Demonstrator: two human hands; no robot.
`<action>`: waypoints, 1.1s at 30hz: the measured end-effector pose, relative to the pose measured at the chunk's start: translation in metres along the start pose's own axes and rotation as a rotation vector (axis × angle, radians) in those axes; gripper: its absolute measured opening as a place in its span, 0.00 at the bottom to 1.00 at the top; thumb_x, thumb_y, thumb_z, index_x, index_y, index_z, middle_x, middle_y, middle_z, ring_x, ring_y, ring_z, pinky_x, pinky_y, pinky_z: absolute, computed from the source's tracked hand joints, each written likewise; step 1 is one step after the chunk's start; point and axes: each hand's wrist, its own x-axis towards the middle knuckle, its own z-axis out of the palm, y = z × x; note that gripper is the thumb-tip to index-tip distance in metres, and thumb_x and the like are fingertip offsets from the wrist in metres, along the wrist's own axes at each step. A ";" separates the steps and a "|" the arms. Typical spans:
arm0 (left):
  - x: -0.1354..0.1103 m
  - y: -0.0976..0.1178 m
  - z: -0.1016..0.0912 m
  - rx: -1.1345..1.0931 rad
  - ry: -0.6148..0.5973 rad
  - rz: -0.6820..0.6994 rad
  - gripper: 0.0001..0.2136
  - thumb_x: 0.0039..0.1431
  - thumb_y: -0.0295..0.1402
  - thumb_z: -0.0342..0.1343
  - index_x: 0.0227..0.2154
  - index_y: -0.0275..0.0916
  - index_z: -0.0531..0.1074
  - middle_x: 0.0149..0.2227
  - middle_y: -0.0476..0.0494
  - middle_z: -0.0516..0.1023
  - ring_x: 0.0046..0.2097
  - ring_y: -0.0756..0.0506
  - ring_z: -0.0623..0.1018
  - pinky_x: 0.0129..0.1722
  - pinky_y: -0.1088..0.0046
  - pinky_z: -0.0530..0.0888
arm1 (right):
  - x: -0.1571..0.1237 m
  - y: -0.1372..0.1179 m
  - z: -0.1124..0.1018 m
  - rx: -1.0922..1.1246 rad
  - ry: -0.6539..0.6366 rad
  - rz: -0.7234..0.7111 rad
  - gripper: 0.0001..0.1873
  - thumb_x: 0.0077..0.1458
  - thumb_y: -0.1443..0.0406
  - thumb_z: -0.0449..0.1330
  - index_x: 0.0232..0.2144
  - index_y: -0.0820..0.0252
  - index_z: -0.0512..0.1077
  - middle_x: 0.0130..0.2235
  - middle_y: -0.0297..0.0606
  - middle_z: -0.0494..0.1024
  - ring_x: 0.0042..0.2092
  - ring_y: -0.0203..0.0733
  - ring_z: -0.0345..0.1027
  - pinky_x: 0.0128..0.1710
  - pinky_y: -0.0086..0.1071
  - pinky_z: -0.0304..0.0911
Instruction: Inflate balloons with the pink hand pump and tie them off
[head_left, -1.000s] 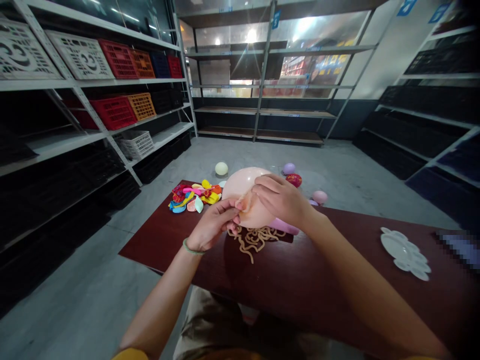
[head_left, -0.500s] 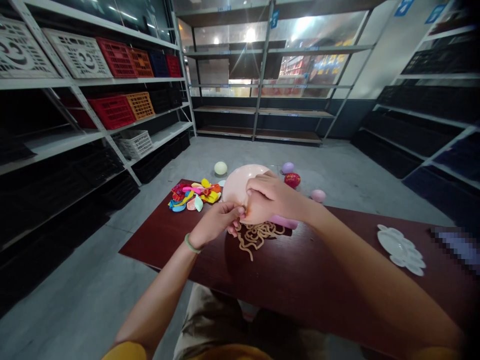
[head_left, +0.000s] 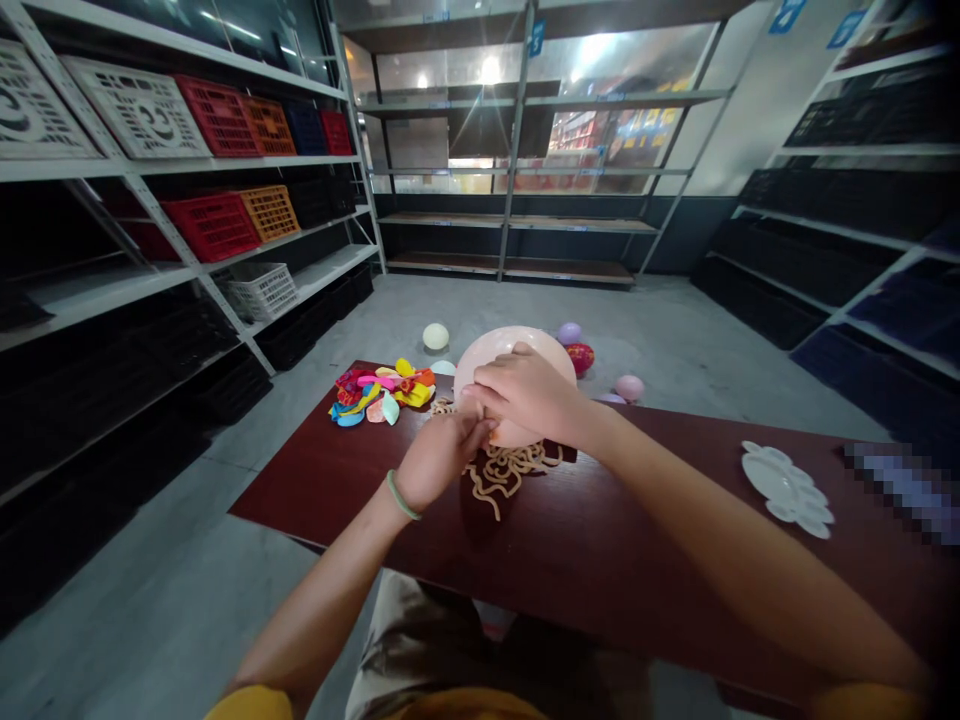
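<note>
An inflated pale pink balloon [head_left: 487, 352] is at the far side of the table, its neck toward me. My left hand [head_left: 433, 458], with a green band on the wrist, pinches at the neck with thumb and fingers. Over the balloon's near side, my right hand [head_left: 529, 392] is closed, its fingers meeting the left ones at the neck. The neck itself is mostly hidden by my fingers. Just under the balloon, a loose tangle of tan cord [head_left: 499, 482] lies on the dark red table [head_left: 585, 560].
A heap of colourful deflated balloons [head_left: 382, 392] lies left on the table; a white flower-edged palette [head_left: 787, 490] lies right. Beyond the table are a pale green balloon [head_left: 436, 337], purple balloon [head_left: 570, 332], red balloon [head_left: 582, 358] and pink balloon [head_left: 629, 388]. Shelves with crates [head_left: 217, 225] stand left.
My hands have drawn closer together at the balloon's neck, the left turning back-up and the right shifting left. The lilac shape under my right wrist no longer shows there. The view has shifted slightly.
</note>
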 end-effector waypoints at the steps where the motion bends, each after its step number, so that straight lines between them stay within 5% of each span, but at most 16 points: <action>1: 0.000 -0.001 0.000 -0.104 -0.031 -0.041 0.20 0.68 0.43 0.48 0.24 0.37 0.71 0.22 0.47 0.71 0.24 0.49 0.70 0.27 0.74 0.64 | -0.003 0.001 -0.002 0.017 0.013 0.023 0.14 0.66 0.59 0.53 0.29 0.52 0.73 0.31 0.38 0.78 0.37 0.47 0.70 0.46 0.44 0.60; 6: 0.000 -0.001 -0.006 -0.601 -0.121 -0.248 0.24 0.62 0.55 0.49 0.29 0.36 0.73 0.21 0.51 0.69 0.20 0.51 0.71 0.20 0.76 0.67 | -0.015 0.005 -0.020 0.210 0.029 0.105 0.16 0.68 0.61 0.47 0.32 0.52 0.72 0.36 0.38 0.78 0.41 0.47 0.70 0.46 0.43 0.62; 14: 0.005 0.001 -0.008 -0.861 -0.048 -0.314 0.23 0.57 0.54 0.57 0.27 0.34 0.74 0.23 0.50 0.71 0.20 0.53 0.71 0.21 0.77 0.69 | -0.028 0.006 -0.031 0.410 0.024 0.179 0.13 0.66 0.64 0.50 0.40 0.52 0.75 0.45 0.36 0.81 0.47 0.44 0.73 0.49 0.39 0.65; 21: 0.003 0.001 -0.008 -0.847 -0.042 -0.328 0.22 0.58 0.52 0.57 0.30 0.33 0.76 0.24 0.50 0.72 0.20 0.53 0.72 0.21 0.78 0.68 | -0.034 0.006 -0.022 0.100 0.109 0.107 0.10 0.63 0.69 0.53 0.37 0.59 0.74 0.40 0.42 0.80 0.46 0.48 0.70 0.46 0.40 0.64; 26: 0.005 0.000 -0.010 -0.980 0.028 -0.366 0.20 0.53 0.49 0.64 0.34 0.34 0.79 0.23 0.53 0.69 0.20 0.56 0.69 0.21 0.79 0.69 | -0.043 -0.002 -0.018 -0.140 0.301 0.077 0.10 0.61 0.72 0.50 0.32 0.58 0.69 0.33 0.42 0.76 0.40 0.48 0.66 0.41 0.39 0.62; 33: 0.008 -0.009 -0.015 -1.090 0.105 -0.338 0.15 0.51 0.42 0.68 0.27 0.33 0.74 0.23 0.53 0.71 0.20 0.58 0.68 0.20 0.83 0.68 | -0.054 -0.017 -0.008 -0.053 0.380 0.031 0.10 0.56 0.74 0.52 0.31 0.56 0.68 0.29 0.37 0.74 0.35 0.45 0.64 0.37 0.36 0.61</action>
